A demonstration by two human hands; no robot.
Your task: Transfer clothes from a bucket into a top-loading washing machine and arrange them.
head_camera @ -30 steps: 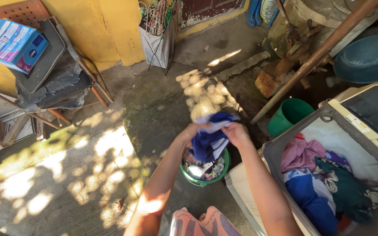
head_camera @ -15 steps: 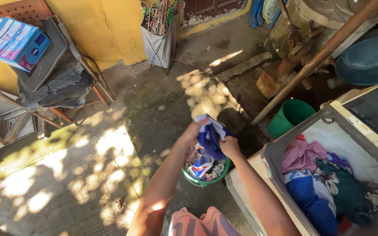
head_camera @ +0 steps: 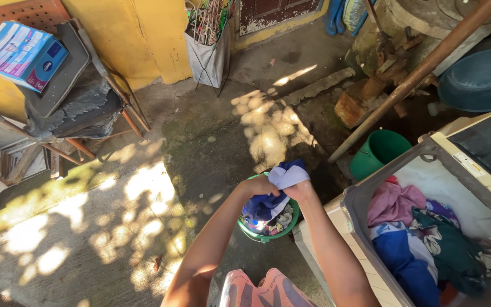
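While we stood over the green basin (head_camera: 291, 223) of clothes, our left hand (head_camera: 255, 186) and right hand (head_camera: 299, 190) both gripped a bunched blue-and-white garment (head_camera: 274, 190) just above it. Right of us sat the open washing machine (head_camera: 456, 165) holding laundry; beyond it a green bucket (head_camera: 377, 152); far left, a chair (head_camera: 69, 91).

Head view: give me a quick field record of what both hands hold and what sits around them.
left hand: gripping the blue and white garment
right hand: gripping the same garment, close beside the left
below hands: green basin on the ground, holding mixed clothes
right side: open washing machine tub with pink, blue and dark green clothes
behind tub: green bucket
far left: chair carrying a blue box
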